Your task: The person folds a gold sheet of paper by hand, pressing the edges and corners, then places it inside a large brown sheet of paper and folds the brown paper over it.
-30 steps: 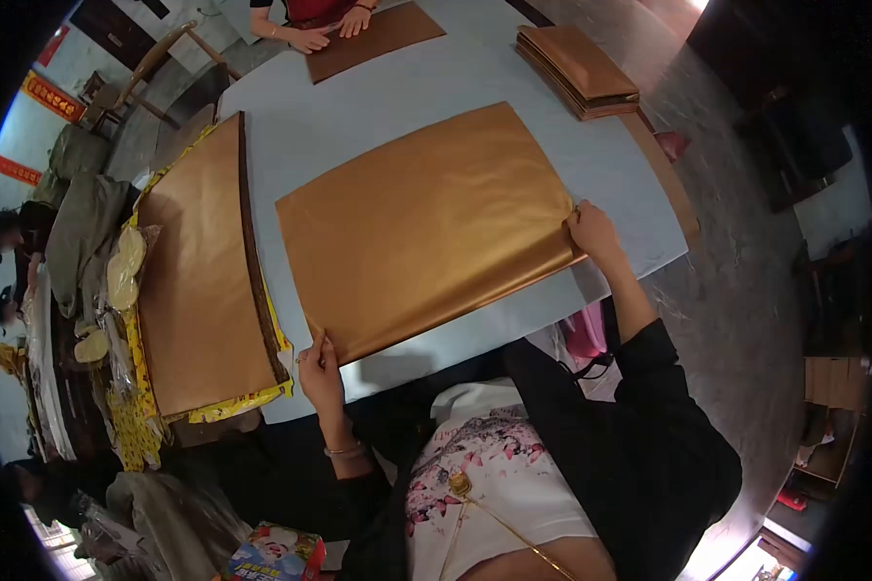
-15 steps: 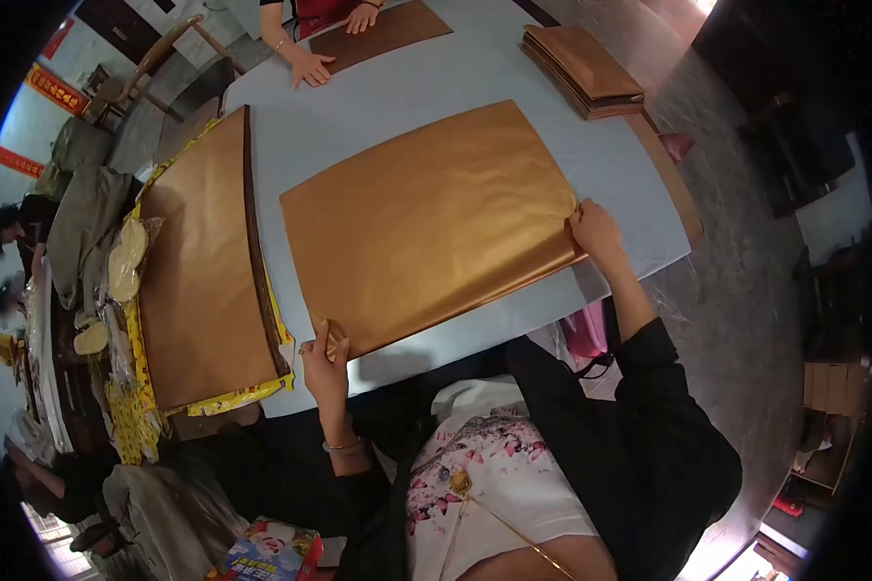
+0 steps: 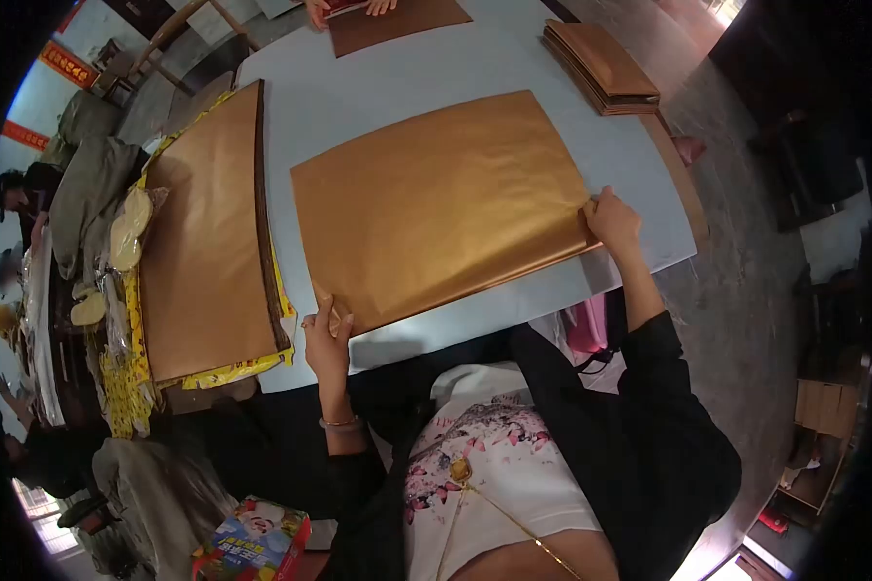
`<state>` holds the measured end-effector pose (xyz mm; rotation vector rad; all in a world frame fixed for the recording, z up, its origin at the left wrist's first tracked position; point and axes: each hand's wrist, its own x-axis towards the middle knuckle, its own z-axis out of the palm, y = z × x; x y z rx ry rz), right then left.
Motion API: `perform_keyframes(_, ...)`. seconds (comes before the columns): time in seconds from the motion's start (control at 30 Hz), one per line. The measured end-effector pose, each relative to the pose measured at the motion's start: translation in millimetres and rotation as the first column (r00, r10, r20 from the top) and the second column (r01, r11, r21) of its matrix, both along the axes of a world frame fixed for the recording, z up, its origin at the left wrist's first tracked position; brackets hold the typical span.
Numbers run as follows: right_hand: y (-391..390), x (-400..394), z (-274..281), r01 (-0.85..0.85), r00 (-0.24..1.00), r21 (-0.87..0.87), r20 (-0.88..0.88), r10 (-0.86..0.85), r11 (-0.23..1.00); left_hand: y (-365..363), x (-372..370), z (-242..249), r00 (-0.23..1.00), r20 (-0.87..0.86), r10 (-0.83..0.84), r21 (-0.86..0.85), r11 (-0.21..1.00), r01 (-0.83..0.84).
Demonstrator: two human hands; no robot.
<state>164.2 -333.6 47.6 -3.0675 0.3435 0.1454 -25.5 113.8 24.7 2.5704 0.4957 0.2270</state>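
Note:
A large gold-brown sheet (image 3: 436, 203) lies across the pale table (image 3: 397, 351) in front of me. My left hand (image 3: 327, 339) pinches its near left corner between thumb and fingers. At the near right corner, my right hand (image 3: 614, 223) is closed on the sheet's edge, which is slightly curled there. The near edge runs between both hands, close to the table's front. To the left is a stack of similar brown sheets (image 3: 208, 232) on yellow plastic wrapping (image 3: 233, 375).
Folded brown sheets (image 3: 606, 66) are piled at the back right. Across the table, a person's hands (image 3: 382, 7) are at another brown sheet (image 3: 397, 27). Wrapped pale items (image 3: 129, 229) sit left of the stack. A pink item (image 3: 587, 327) hangs below the front edge.
The view has shifted slightly. The sheet's near right corner has moved a little up and right with my right hand. The other person's hands have drawn back toward the far edge.

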Motion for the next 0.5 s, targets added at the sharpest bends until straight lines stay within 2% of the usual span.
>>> perform_keyframes(0.1,-5.9,3.8,5.9,0.001,1.0,-0.093,0.013,0.0,0.996,2.3,-0.5,-3.1,1.0,0.01,-0.014,0.01,1.0,0.014)
perform_keyframes(0.17,-6.3,7.3,12.1,-0.004,0.999,-0.148,0.039,0.01,0.989,2.0,-0.3,-5.4,1.0,0.028,-0.006,-0.042,0.999,0.007)
perform_keyframes(0.23,9.9,10.9,33.3,0.001,0.976,-0.151,0.216,0.032,0.989,-1.7,-0.5,0.2,1.0,0.014,0.025,-0.079,0.997,-0.024)
perform_keyframes(0.27,18.8,17.0,36.9,-0.007,0.977,-0.154,0.212,0.04,0.988,1.1,-1.4,-5.6,0.998,0.067,-0.007,-0.001,1.0,0.007)
perform_keyframes(0.33,48.4,26.1,37.6,-0.286,0.826,-0.023,0.502,0.259,0.958,1.7,0.3,-7.6,0.998,0.067,-0.013,-0.005,1.0,0.013)
perform_keyframes(0.37,76.7,24.5,40.0,-0.365,0.816,0.031,0.492,0.304,0.931,-0.2,1.5,-1.1,1.0,-0.008,0.008,0.024,1.0,-0.008)
perform_keyframes(0.4,111.1,21.8,43.2,-0.439,0.803,0.085,0.485,0.347,0.895,1.8,1.2,-5.1,0.999,0.039,-0.014,0.032,0.999,0.012)
perform_keyframes(0.43,147.4,11.0,36.5,-0.545,0.742,0.185,0.561,0.367,0.818,4.4,0.6,-10.2,0.995,0.088,-0.037,0.041,0.999,0.033)
perform_keyframes(0.47,182.5,-0.5,24.4,-0.642,0.679,0.27,0.636,0.367,0.718,2.6,1.4,-6.9,0.998,0.063,-0.018,0.009,1.0,0.017)
perform_keyframes(0.5,211.5,-4.2,10.0,-0.69,0.721,0.428,0.473,0.506,0.583,1.8,1.1,-5.8,0.998,0.058,-0.011,0.012,1.0,0.01)
